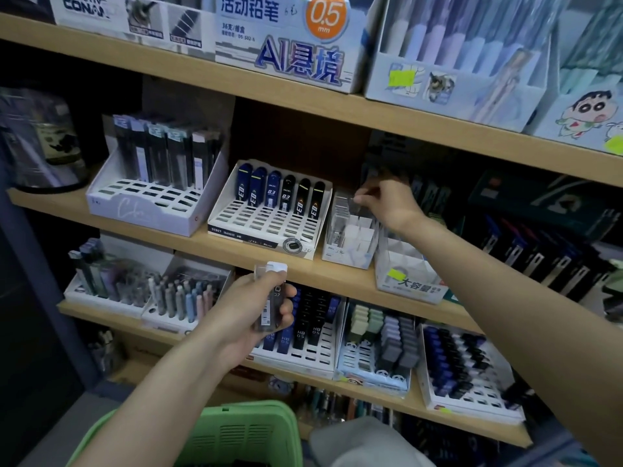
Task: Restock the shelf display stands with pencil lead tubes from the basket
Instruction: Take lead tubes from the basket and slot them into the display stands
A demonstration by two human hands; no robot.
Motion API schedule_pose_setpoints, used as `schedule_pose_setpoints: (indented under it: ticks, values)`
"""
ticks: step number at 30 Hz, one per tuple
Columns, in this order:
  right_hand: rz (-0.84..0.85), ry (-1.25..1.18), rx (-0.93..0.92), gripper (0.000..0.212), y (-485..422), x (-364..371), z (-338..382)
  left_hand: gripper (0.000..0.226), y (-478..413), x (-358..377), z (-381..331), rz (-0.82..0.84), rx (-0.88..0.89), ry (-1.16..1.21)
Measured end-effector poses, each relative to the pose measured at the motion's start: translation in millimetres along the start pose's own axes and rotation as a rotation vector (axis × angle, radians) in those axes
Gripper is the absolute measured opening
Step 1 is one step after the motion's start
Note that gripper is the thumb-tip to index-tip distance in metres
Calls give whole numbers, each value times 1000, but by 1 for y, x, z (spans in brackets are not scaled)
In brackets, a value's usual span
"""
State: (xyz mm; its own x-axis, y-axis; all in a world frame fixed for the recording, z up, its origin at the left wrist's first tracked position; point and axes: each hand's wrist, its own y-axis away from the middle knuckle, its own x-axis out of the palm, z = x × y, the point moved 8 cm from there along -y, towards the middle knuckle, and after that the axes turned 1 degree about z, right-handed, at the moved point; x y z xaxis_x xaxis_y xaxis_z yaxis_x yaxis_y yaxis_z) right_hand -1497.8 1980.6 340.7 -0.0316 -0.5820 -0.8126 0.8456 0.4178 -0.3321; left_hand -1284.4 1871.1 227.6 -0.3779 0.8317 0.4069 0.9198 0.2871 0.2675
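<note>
While above the basket, left hand around pencil lead tubes.

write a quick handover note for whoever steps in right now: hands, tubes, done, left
Left hand grips clear lead tubes, held in front of the middle shelf.
Right hand is at the small white divided stand on that shelf. It is too blurred to tell whether it pinches a tube.
Done: a few stocked tubes stand at the stand's left side.
Left: its other compartments look unfilled, so place the held tubes. Green basket sits below, contents out of sight.
</note>
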Motion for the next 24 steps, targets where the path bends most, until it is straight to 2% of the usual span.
schedule_pose_setpoints:
  ticks: [6,9,11,13,15,19,21,24]
  values:
    - [-39,45,-2,3,-1,1,3,20,1,8,2,21,-3,-60]
    - [-94,109,-5,15,8,-4,9,25,0,10,2,28,6,-17]
    - [-205,86,-88,21,24,-13,21,29,1,11,3,34,11,-5]
    - [-276,-25,-197,18,48,-19,36,28,1,12,5,33,13,4]
    - [-204,-141,-249,12,71,-14,47,23,2,14,8,34,9,13]
    - [190,-180,-226,23,113,26,55,13,2,19,15,37,1,6]
    - [343,-254,-180,22,126,44,51,20,1,25,17,48,10,-25]
    - [450,-409,-77,18,134,55,45,32,2,31,19,64,21,-65]
